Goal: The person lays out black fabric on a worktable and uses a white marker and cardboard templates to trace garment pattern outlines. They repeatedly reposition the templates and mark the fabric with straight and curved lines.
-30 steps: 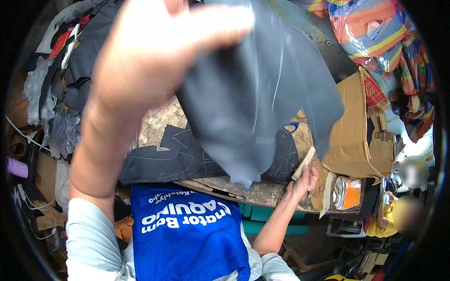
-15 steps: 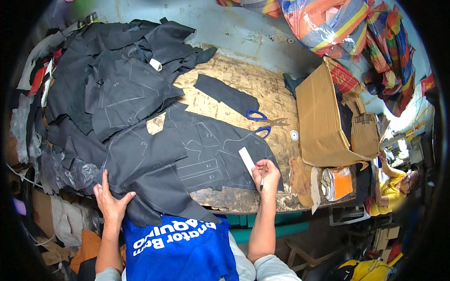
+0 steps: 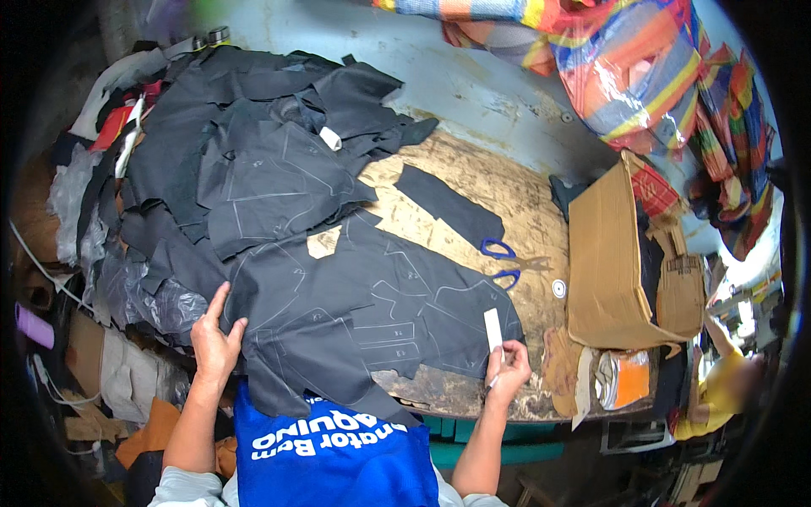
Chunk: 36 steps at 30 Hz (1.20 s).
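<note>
Two hands: both rest at the near edge of the table (image 3: 473,182), forearms entering from the lower edge.
Left hand (image 3: 216,341): laid flat, fingers spread, palm down on the near-left part of the cloth (image 3: 372,304); nothing is clasped.
Right hand (image 3: 508,368): grip closed, fingertips pinched on the lower end of the chalk (image 3: 493,330), at the cloth's near-right edge.
Chalk: a pale, flat, narrow slab, standing nearly upright out of the fingers, over the cloth's right corner.
Cloth: dark grey, spread across the near middle of the table, marked with pale outlines of pattern pieces; its near edge hangs over the table edge toward the apron (image 3: 334,452).
Pile (image 3: 245,144): more dark cut pieces, some also outlined, heaped on the far-left part of the table and overlapping the cloth's far edge.
Strip (image 3: 448,205): one dark narrow piece lying apart on bare wood, beyond the cloth.
Scissors (image 3: 507,264): blue-handled, lying on the table just right of the cloth, near the strip's right end.
Box (image 3: 608,262): brown cardboard, at the table's right end, well apart from both hands.
Apron: blue with white lettering, at the lower edge between the forearms.
</note>
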{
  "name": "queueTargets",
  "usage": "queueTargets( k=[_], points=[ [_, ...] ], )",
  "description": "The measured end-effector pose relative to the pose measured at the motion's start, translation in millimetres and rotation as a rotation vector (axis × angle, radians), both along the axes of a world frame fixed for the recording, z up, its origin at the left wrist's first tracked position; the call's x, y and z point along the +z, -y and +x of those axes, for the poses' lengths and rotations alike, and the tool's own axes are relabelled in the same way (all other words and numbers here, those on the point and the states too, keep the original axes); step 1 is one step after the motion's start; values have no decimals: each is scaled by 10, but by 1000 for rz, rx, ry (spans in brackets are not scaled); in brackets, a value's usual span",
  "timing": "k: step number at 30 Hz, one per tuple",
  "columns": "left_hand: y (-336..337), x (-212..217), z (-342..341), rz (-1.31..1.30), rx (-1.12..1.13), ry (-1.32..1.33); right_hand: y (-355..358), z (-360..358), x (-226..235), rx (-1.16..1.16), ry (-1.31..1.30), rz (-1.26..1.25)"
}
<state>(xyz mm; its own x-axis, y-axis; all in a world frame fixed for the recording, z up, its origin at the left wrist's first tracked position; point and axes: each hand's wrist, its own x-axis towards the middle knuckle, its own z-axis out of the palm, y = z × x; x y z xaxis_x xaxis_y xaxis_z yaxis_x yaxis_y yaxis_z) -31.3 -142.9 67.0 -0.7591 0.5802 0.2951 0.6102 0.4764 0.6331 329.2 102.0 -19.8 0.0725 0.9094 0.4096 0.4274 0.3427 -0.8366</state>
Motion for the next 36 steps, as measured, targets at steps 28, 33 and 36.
queueTargets(
  k=[28, 33, 36],
  points=[
    [-1601, 2255, 843, 1005, -793, 747, 42, 796, 436, -207, -633, 29],
    [-1713, 1050, 625, 823, -554, 706, 29, 1047, 426, -454, -537, 178],
    [-1590, 238, 279, 421, -294, 257, 26, 1063, 363, -433, -434, 260]
  ],
)
